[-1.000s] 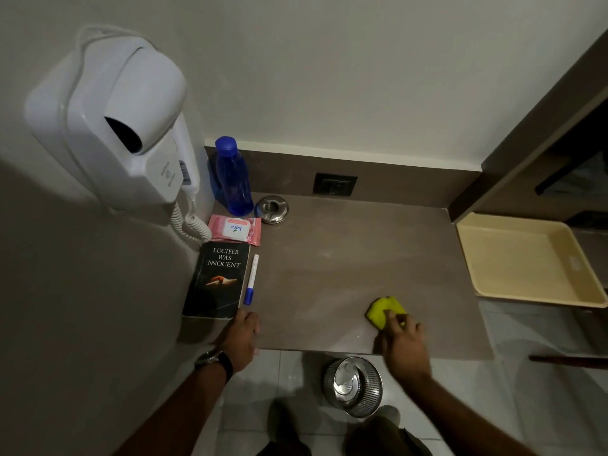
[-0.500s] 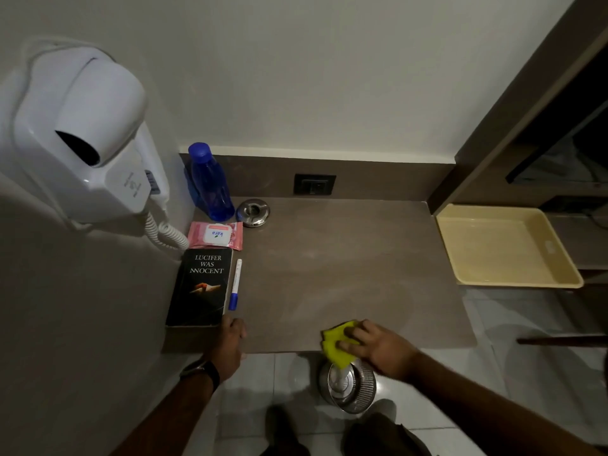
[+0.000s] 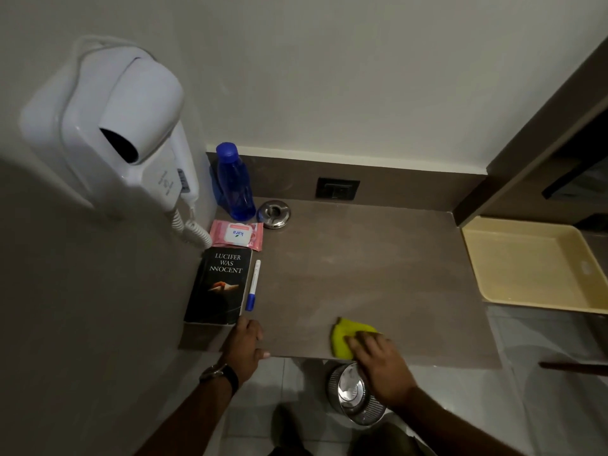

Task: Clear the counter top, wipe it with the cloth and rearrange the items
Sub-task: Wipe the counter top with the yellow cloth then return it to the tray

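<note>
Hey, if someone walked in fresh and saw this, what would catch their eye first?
Probably the big white wall-mounted hair dryer at upper left. Then the yellow cloth under the right hand at the brown counter top's front edge, and the black book lying along the left wall.

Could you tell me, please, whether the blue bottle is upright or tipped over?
Upright. The bottle stands on its base in the counter's back left corner, its cap on top.
</note>
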